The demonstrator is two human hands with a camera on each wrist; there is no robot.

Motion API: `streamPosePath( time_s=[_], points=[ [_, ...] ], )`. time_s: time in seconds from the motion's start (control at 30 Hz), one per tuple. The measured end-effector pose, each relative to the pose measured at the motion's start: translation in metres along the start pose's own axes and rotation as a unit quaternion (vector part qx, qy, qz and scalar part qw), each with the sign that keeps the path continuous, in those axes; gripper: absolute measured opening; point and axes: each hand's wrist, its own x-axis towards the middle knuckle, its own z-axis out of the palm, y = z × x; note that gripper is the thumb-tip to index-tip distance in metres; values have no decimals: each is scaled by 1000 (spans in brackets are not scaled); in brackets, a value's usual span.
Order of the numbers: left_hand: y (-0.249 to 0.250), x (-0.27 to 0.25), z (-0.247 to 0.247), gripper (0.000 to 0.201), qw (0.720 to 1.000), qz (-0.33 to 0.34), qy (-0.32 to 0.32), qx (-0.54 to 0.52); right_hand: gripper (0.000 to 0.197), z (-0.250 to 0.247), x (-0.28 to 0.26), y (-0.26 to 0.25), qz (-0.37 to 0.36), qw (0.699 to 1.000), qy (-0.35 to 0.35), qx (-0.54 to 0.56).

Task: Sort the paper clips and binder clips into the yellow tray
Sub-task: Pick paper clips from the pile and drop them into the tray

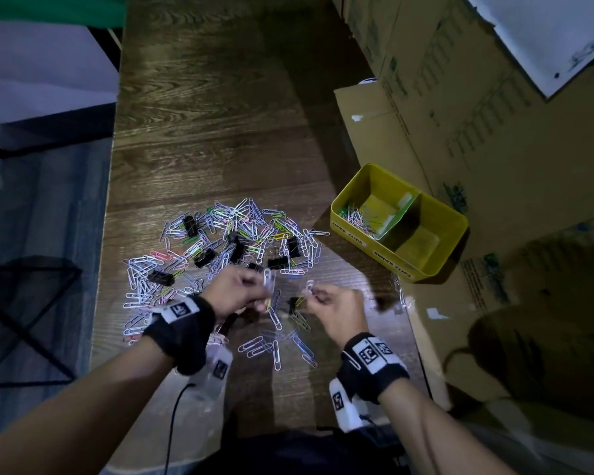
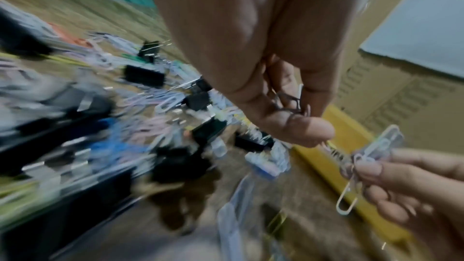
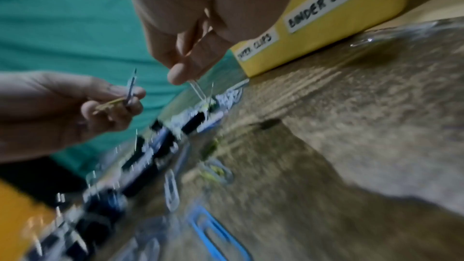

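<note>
While my left hand pinches pale wire paper clips, my right hand pinches one white paper clip beside the yellow two-compartment plastic tray.

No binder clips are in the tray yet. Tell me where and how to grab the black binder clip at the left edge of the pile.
Judging by its pose, come straight down on the black binder clip and pinch its black body across the narrow width. It lies flat on loose paper clips, so going for its thin wire handles would likely snag them. Both hands are full: left hand, right hand.
</note>
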Motion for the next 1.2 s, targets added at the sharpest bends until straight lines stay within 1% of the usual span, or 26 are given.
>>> streamPosePath(
  time_s=[0.07,0.1,0.17,0.23,0.27,0.33,0.43,0.5,0.57,0.6,0.63,0.67,0.73,0.77,0.8,0.83,0.87,0.9,0.93,1.0,1.07,1.1,1.17,1.2],
  points=[
    [29,10,4,6,999,31,-3,-39,21,-10,3,-10,43,991,42,117],
    [46,17,8,4,998,46,-1,-49,18,-17,6,-20,43,985,62,152],
    [78,34,19,4,994,78,8,-76,10,-34,14,-40,14,974,100,204],
    [109,51,34,5,990,104,24,-95,11,-53,26,-59,-4,958,132,254],
    [123,61,44,4,988,116,32,-99,12,-62,33,-67,-13,951,149,269],
    [144,77,63,14,986,127,47,-94,12,-78,49,-79,-30,945,187,266],
    [158,102,87,10,990,124,52,-28,10,-100,73,-89,-31,941,220,254],
    [161,113,96,15,993,112,24,30,15,-109,88,-90,-19,947,226,227],
    [164,116,96,30,986,101,-17,129,19,-113,101,-87,1,958,215,191],
    [165,116,94,34,980,99,-26,171,21,-113,107,-85,10,963,207,173],
    [166,114,91,36,978,101,-22,184,22,-112,114,-82,16,967,202,152],
    [165,113,87,35,978,108,-13,177,22,-110,119,-79,16,972,198,126],
    [158,108,80,25,989,111,3,98,22,-107,130,-69,11,982,184,46],
    [152,104,75,18,992,110,8,59,22,-105,133,-66,13,986,163,-3],
    [145,99,69,13,993,112,10,44,23,-103,135,-63,19,990,132,-54],
    [135,94,63,11,991,119,6,61,25,-101,136,-61,27,990,92,-101],
    [123,90,56,10,986,133,-2,103,29,-100,136,-60,31,988,53,-143],
    [109,85,48,9,974,151,-12,170,33,-99,134,-60,28,984,24,-176],
    [93,81,41,9,955,167,-23,244,35,-98,131,-60,12,980,9,-200],
    [61,69,30,13,904,187,-55,380,33,-95,120,-63,-52,975,14,-215],
    [28,55,27,24,856,201,-95,466,26,-87,102,-63,-163,964,28,-206],
    [12,48,28,30,836,212,-101,496,21,-81,92,-60,-223,955,30,-195],
    [-18,37,32,38,801,230,-81,547,12,-65,69,-46,-315,927,28,-203],
    [-29,31,35,37,792,240,-60,558,10,-56,58,-38,-348,912,31,-215]
  ],
)
